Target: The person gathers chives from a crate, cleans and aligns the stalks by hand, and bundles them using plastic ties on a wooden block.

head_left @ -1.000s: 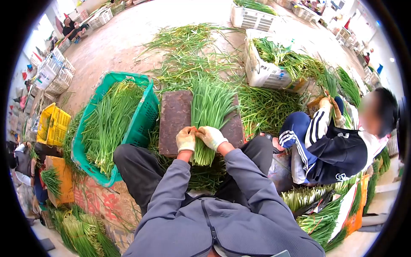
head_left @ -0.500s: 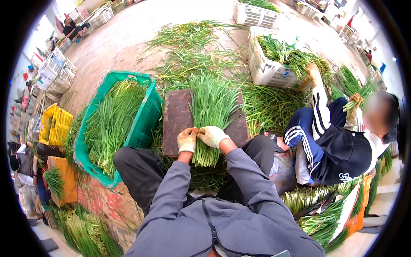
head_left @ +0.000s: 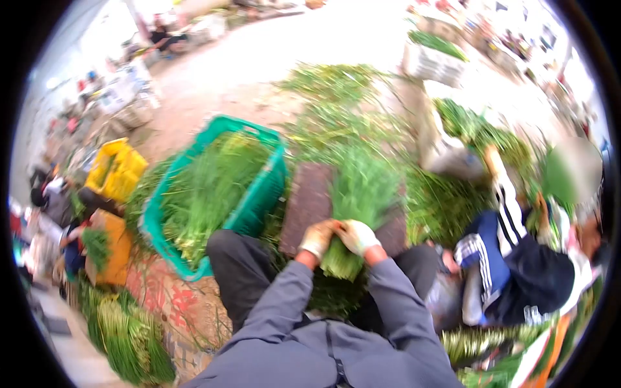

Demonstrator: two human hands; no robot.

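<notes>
One green bundle (head_left: 364, 184) lies across a brown block (head_left: 306, 204); left hand (head_left: 317, 237) and right hand (head_left: 358, 237) pinch it, fingers (head_left: 328, 227) meeting. Slackened or uneven grip could splay it.

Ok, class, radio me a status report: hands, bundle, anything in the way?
Left hand and right hand together at the green bundle. Bundle over brown block. Nothing visibly in the way; image blurred.

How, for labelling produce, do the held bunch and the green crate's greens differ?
The held bunch is gathered between left hand and right hand; the crate greens lie heaped. The held bunch is smaller than the crate greens. The held bunch lies over a brown block, the crate greens in the green crate. Both have long green leaves.
</notes>
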